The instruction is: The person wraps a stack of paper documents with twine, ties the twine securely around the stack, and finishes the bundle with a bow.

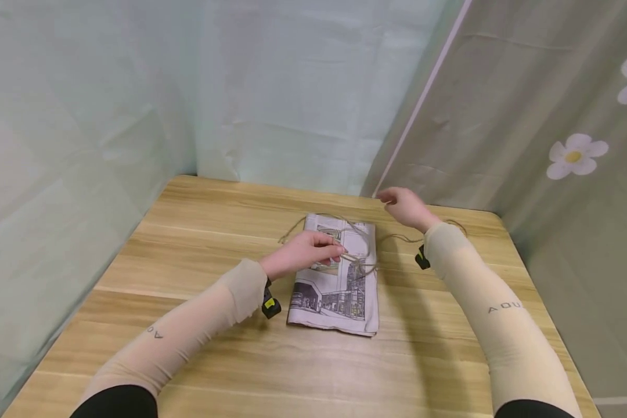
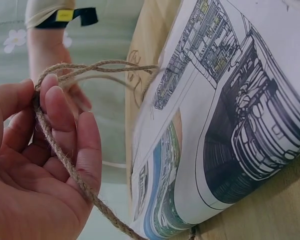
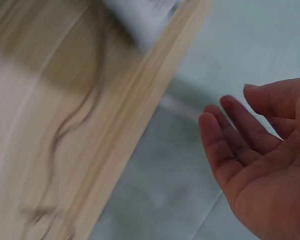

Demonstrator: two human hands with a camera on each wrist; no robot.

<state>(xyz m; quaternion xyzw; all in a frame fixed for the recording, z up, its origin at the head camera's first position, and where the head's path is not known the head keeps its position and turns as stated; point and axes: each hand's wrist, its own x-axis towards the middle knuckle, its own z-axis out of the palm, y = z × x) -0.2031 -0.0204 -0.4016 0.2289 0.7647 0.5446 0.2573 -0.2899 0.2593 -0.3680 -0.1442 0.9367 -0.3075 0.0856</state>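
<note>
Pinching left grip, twine part-hidden

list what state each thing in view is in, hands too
Twine: pinched at one part, slack where it trails on the table; can't tell if knotted
Printed sheet: folded, lying on the table
Left hand: pinching the twine over the sheet
Right hand: raised, fingers loosely bent, holding nothing
Flowered curtain: hanging, creased

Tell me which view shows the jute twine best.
The left wrist view: the jute twine is close and sharp, its twisted strands clear where the left hand pinches it. The head view shows it small and thin; the right wrist view, blurred on the wood-grain table.
</note>
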